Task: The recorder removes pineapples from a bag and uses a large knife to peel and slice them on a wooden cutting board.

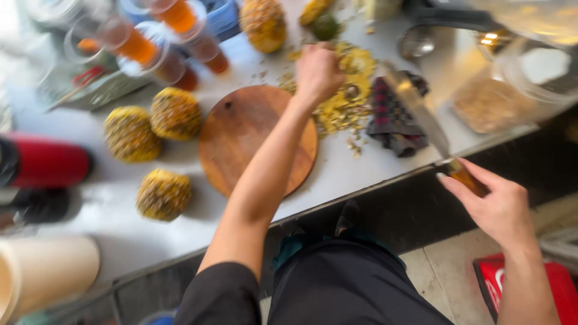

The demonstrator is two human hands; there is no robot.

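Dark trousers and a black sleeve fill the near edge, and from there the left hand [318, 71] reaches across the round wooden board [241, 135] to a heap of yellow peelings [346, 90] at the far side of the counter [108, 210], its fingers curled down into the scraps as if gathering them; blur hides how much they grip. The right hand [497, 207] hangs off the counter's front edge, fingers wrapped around the brown handle of a long knife [421, 114], blade angled up and away from the body over a dark checked cloth [394, 117]. Three peeled pineapples [162, 194] lie left of the board, well apart from the hands, a fourth farther back. Cups of orange drink [135, 45] crowd the far left, and a red cylinder [45, 161] lies at the left edge.
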